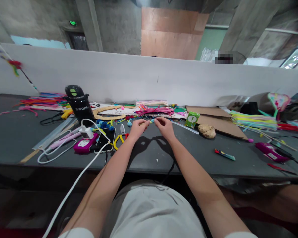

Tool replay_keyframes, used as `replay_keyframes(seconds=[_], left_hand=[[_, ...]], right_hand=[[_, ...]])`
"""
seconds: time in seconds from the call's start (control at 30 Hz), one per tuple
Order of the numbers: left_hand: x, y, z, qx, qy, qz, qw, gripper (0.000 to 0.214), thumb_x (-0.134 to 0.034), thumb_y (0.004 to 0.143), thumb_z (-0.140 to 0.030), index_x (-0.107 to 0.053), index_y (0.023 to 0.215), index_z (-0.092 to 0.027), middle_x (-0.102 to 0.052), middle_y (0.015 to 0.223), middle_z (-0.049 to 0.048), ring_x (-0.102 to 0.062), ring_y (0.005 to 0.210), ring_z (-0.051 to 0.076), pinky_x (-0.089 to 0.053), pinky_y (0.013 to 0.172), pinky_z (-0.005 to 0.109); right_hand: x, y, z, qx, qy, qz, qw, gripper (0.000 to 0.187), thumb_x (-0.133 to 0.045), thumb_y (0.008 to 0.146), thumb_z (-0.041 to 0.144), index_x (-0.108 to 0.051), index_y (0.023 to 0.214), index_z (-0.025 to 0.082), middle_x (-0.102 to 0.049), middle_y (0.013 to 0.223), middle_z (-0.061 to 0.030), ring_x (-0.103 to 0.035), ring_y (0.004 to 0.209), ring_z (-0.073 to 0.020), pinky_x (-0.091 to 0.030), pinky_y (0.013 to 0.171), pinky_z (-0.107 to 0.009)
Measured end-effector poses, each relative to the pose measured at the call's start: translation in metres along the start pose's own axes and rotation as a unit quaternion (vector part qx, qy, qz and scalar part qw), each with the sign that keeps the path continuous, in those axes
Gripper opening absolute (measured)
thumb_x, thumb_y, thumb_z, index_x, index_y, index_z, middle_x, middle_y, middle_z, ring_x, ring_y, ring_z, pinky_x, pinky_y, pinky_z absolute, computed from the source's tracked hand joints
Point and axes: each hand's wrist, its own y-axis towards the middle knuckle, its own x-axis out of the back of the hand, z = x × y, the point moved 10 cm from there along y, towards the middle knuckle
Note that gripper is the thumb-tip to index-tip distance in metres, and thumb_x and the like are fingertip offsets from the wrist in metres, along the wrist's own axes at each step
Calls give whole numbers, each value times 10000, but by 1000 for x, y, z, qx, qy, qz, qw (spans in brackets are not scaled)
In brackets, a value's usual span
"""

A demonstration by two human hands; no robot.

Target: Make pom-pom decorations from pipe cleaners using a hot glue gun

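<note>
Over the middle of the grey table (151,155), my left hand (138,129) and my right hand (165,127) face each other with fingertips close together. Both are closed in a pinch on a small yellow-green and bluish fuzzy piece (152,121), which looks like a short length of pipe cleaner. Fingers cover most of it. Left of my left hand lie snips with yellow handles (116,142), and beside them are blue and yellow fuzzy bits (104,124). Just beyond my hands sits a bundle of pink pipe cleaners (155,110).
At left stand a black tumbler (79,107) and a purple power strip (85,146) with a white charger and trailing cable. To the right are a green box (191,119), a tan lump (207,131), cardboard (223,125) and a cutter knife (224,154). A white partition (129,76) rises behind.
</note>
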Motion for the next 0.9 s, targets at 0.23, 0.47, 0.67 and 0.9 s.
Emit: replay_keyframes(seconds=[0.23, 0.47, 0.67, 0.9], left_hand=[[-2, -1, 0, 14, -21, 11, 1000, 373, -687, 702, -505, -642, 644, -139, -500, 503, -19, -421, 472, 85, -306, 466, 225], [-2, 1, 5, 28, -39, 16, 999, 361, -683, 707, -487, -623, 628, -140, -494, 506, -17, -425, 465, 85, -307, 458, 227], [0, 1, 5, 24, -39, 14, 999, 360, -681, 706, -488, -622, 622, -144, -490, 503, -16, -420, 462, 88, -301, 453, 232], [0, 2, 6, 24, -42, 18, 999, 352, -673, 719, -485, -630, 638, -145, -484, 495, -20, -407, 448, 85, -285, 443, 229]], right_hand=[[0, -1, 1, -1, -11, 5, 1000, 294, -609, 808, 454, -688, 878, 179, -712, 813, -68, -658, 738, -200, -523, 702, -308], [-1, -1, 2, -9, -14, 4, 1000, 287, -618, 796, 442, -694, 854, 172, -706, 772, -62, -649, 700, -192, -516, 678, -305], [-1, -1, 0, -26, -10, 10, 1000, 281, -632, 771, 446, -700, 835, 180, -705, 737, -50, -654, 693, -193, -521, 669, -310], [-1, -1, -3, -34, -6, 15, 999, 284, -634, 765, 440, -702, 846, 177, -702, 729, -49, -649, 679, -186, -516, 658, -301]])
